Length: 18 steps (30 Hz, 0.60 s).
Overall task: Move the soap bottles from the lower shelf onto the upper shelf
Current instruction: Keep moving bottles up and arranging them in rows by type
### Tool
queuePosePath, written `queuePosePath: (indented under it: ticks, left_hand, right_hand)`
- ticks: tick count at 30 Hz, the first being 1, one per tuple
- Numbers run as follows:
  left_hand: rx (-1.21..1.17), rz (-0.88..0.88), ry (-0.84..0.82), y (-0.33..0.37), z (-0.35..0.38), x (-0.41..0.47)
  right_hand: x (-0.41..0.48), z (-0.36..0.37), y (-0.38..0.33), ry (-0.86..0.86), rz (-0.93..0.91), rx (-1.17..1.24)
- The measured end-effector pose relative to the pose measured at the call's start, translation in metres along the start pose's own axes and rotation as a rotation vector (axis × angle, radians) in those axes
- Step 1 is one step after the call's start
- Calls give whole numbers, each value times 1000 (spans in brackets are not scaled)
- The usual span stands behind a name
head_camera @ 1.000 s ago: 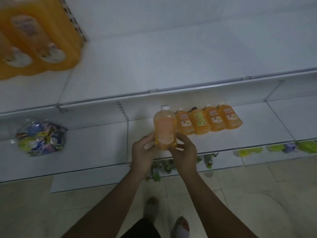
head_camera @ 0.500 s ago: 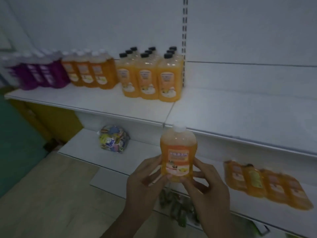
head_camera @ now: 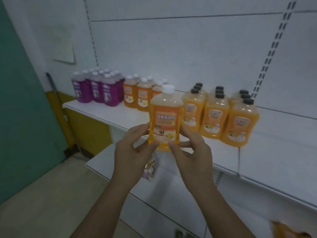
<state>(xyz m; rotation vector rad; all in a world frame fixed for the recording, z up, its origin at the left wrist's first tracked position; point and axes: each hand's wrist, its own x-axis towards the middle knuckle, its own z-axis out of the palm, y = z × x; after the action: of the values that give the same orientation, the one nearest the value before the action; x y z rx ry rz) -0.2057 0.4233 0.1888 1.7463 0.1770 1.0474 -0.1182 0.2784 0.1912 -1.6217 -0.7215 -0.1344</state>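
Observation:
An orange soap bottle (head_camera: 164, 117) with a white cap is upright in front of me, at the height of the upper shelf (head_camera: 267, 152). My left hand (head_camera: 132, 152) grips its lower left side and my right hand (head_camera: 190, 153) its lower right side. On the upper shelf stand orange bottles with black caps (head_camera: 214, 115), orange bottles with white caps (head_camera: 139, 93) and purple bottles (head_camera: 97, 90). An orange blur (head_camera: 288, 229) at the bottom right edge lies on the lower shelf (head_camera: 180, 194).
A clear bag of colourful items (head_camera: 151, 169) lies on the lower shelf behind my hands. A teal and yellow wall (head_camera: 20, 109) rises on the left. Beige floor (head_camera: 42, 203) spreads at the lower left. Bare shelf surface extends right of the black-capped bottles.
Both hands have raised the bottle from the lower shelf to the upper shelf's level. My view has swung up and left, so the lower-shelf bottles have slid out of sight.

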Motion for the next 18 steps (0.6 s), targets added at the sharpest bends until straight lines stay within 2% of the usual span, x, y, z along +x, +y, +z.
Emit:
queuePosePath:
  ticks: [5, 10, 18]
  left_hand:
    - [-8, -75, -11, -55, -62, 78]
    - [46, -86, -46, -130, -111, 160]
    - [159, -165, -188, -194, -131, 247]
  right_hand:
    - [73, 102, 15, -71, -56, -89]
    - [144, 196, 44, -56, 15, -155]
    - [212, 269, 84, -76, 98, -418]
